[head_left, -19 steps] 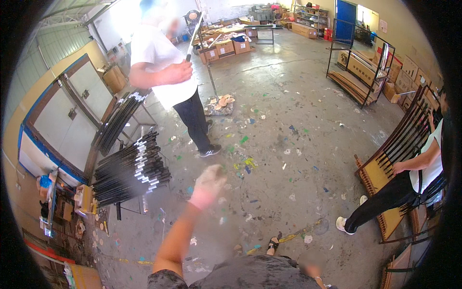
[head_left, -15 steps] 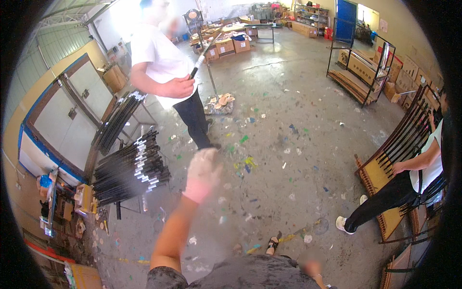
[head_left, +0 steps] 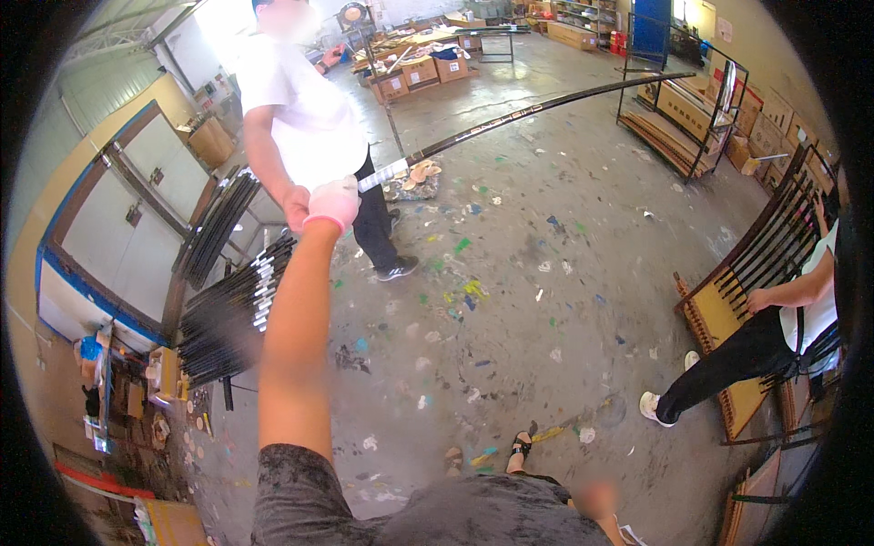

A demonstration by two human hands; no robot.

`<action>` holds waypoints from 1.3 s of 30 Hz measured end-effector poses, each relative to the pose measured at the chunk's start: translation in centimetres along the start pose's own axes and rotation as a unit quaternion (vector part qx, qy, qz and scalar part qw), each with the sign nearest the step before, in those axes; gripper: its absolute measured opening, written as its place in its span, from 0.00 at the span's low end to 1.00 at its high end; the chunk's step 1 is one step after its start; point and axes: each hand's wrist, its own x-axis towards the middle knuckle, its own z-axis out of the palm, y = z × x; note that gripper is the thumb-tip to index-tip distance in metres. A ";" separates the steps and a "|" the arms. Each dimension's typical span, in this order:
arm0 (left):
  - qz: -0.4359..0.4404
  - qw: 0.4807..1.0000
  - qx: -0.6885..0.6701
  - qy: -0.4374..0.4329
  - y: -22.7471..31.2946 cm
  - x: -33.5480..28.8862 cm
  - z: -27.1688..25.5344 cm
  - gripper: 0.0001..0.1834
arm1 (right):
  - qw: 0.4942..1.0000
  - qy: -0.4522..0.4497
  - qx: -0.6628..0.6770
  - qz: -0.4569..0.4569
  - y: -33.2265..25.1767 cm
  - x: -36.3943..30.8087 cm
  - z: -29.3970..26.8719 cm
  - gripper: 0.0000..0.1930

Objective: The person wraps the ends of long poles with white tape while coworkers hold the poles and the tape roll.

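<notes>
My left hand (head_left: 333, 202), in a white glove with a pink cuff, reaches far forward and is closed around the pale end of a long black rod (head_left: 510, 120). The rod slants up to the right, bowing slightly, with light markings along it. Right against my glove is a co-worker's hand (head_left: 296, 207); whether it also grips the rod is hidden. That person, in a white shirt (head_left: 305, 118), stands facing me and holds a small object in the other hand. My right hand (head_left: 596, 500) is low at my side, its fingers blurred.
Bundles of black rods (head_left: 223, 318) with white bands lie on stands at the left. Another person (head_left: 801, 300) works at a slanted rack of rods (head_left: 728, 328) on the right. A metal cart (head_left: 678, 127) and cardboard boxes (head_left: 419, 73) are farther back.
My left arm has stretched forward and left to the co-worker's hand, and my left hand has closed on the rod. The rod has swung down from upright to slant right.
</notes>
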 end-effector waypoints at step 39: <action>0.151 0.556 -0.783 -0.236 25.0 -22.6 -4.0 0.08 | 0.865 0.281 0.338 -0.242 -46.1 21.0 -45.9 0.03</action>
